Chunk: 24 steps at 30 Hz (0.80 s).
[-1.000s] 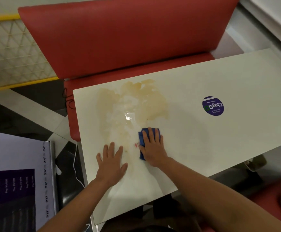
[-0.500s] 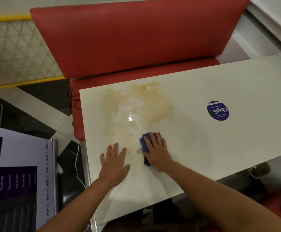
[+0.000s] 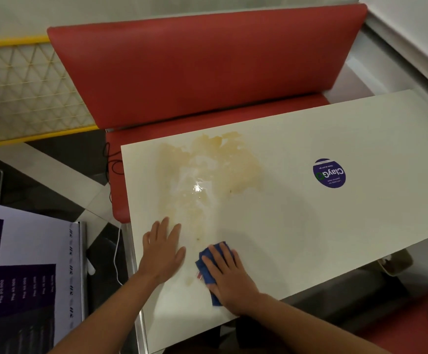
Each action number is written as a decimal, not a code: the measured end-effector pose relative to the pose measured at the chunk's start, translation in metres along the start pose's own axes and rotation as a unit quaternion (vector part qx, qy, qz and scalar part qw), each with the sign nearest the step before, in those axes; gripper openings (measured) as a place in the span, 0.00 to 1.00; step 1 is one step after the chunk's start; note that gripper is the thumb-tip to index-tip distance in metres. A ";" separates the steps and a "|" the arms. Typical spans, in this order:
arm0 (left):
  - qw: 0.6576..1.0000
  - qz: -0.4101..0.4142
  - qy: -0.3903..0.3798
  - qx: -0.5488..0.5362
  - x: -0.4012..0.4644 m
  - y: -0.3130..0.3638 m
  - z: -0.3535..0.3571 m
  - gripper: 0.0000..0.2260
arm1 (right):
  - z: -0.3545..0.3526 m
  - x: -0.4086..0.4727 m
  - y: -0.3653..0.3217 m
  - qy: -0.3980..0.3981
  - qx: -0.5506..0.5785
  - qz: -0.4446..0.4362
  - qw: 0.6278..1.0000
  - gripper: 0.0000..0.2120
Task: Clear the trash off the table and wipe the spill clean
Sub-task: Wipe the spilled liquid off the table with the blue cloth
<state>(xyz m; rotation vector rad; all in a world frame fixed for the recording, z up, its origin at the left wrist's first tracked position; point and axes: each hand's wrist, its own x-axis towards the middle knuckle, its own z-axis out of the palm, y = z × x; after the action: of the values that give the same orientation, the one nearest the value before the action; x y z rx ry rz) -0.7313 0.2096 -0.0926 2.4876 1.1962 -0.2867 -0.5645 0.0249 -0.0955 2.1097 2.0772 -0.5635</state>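
A tan, wet spill (image 3: 207,175) spreads over the left part of the white table (image 3: 335,226), with a glare spot in its middle. A blue cloth (image 3: 209,273) lies flat on the table near the front edge, just below the spill. My right hand (image 3: 229,274) presses down on the cloth with straight fingers and covers most of it. To its left, my left hand (image 3: 163,251) rests flat on the tabletop, fingers spread, at the spill's lower edge.
A round purple sticker (image 3: 329,173) sits on the table's right half. A red bench (image 3: 202,72) stands behind the table. A white and purple signboard (image 3: 29,264) leans at the left, with cables (image 3: 113,164) on the floor between.
My right hand has pulled the blue cloth back toward me across the table, away from the spill's middle. My left hand has stayed flat in about the same spot.
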 end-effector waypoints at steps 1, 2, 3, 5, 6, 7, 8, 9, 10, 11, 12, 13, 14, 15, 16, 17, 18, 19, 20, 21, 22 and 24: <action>1.000 -0.002 0.001 0.002 0.000 0.001 0.001 0.30 | -0.002 0.006 0.008 0.002 -0.001 -0.016 1.000 0.30; 1.000 -0.003 -0.003 0.005 -0.001 0.001 0.001 0.30 | -0.006 0.014 0.017 0.002 0.000 -0.019 1.000 0.30; 1.000 -0.006 -0.007 0.004 -0.001 0.001 0.001 0.30 | -0.013 0.028 0.027 0.002 0.002 -0.009 1.000 0.30; 1.000 -0.006 -0.005 -0.003 -0.001 0.001 0.001 0.30 | -0.027 0.056 0.048 0.011 0.023 0.054 0.998 0.30; 1.000 -0.005 0.000 -0.004 -0.001 0.001 0.001 0.29 | -0.035 0.069 0.056 0.014 0.037 0.086 0.995 0.30; 1.000 -0.004 0.003 -0.002 -0.001 0.001 0.000 0.29 | -0.040 0.079 0.063 0.015 0.043 0.113 0.993 0.30; 1.000 -0.004 0.004 0.000 -0.002 0.001 0.000 0.29 | -0.044 0.086 0.065 0.013 0.040 0.131 0.990 0.30; 1.000 -0.004 0.003 0.001 -0.002 0.002 0.000 0.29 | -0.045 0.088 0.065 0.014 0.030 0.141 0.990 0.31; 1.000 -0.005 0.003 -0.002 -0.002 0.002 0.000 0.29 | -0.042 0.085 0.061 0.022 0.018 0.139 0.990 0.31; 1.000 -0.006 0.004 -0.005 -0.002 0.003 0.000 0.29 | -0.037 0.078 0.054 0.028 0.009 0.128 0.991 0.31; 1.000 -0.005 0.006 -0.005 -0.002 0.003 0.000 0.29 | -0.030 0.068 0.044 0.031 0.002 0.108 0.994 0.31; 1.000 -0.004 0.006 -0.001 -0.002 0.002 0.000 0.29 | -0.021 0.056 0.032 0.030 -0.001 0.081 0.996 0.31; 1.000 -0.004 0.004 0.003 -0.002 0.001 0.000 0.29 | -0.011 0.042 0.019 0.025 0.000 0.057 0.998 0.32; 1.000 -0.002 0.002 0.006 -0.002 -0.001 0.001 0.29 | -0.004 0.026 0.006 0.021 -0.001 0.037 0.999 0.32; 1.000 -0.001 0.003 0.007 -0.002 -0.002 0.002 0.29 | 0.002 0.012 -0.006 0.021 -0.006 0.021 1.000 0.31; 1.000 0.000 0.002 0.010 -0.001 -0.002 0.002 0.29 | 0.005 0.001 -0.014 0.019 -0.012 0.006 1.000 0.30; 1.000 0.000 0.001 0.012 -0.001 -0.002 0.002 0.29 | 0.008 -0.005 -0.017 0.015 -0.017 -0.006 1.000 0.30; 1.000 0.000 -0.002 0.013 -0.001 -0.002 0.001 0.29 | 0.008 -0.006 -0.016 0.010 -0.021 -0.015 1.000 0.30; 1.000 -0.001 -0.004 0.014 -0.001 -0.001 0.001 0.29 | 0.007 -0.003 -0.010 0.009 -0.025 -0.025 0.999 0.30; 1.000 -0.001 -0.005 0.016 0.000 -0.001 0.000 0.30 | 0.004 0.002 -0.003 0.002 -0.023 -0.032 0.999 0.30; 1.000 0.000 -0.006 0.016 -0.001 -0.003 0.000 0.30 | 0.000 0.011 0.004 -0.003 -0.018 -0.032 0.999 0.30; 1.000 0.005 -0.003 0.015 -0.001 -0.004 0.001 0.29 | -0.015 0.039 0.021 -0.001 -0.001 0.003 1.000 0.30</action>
<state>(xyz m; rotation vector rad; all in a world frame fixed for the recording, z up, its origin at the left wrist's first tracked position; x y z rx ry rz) -0.7345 0.2109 -0.0941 2.5154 1.1845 -0.3111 -0.5421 0.0653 -0.0988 2.1138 2.0695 -0.5626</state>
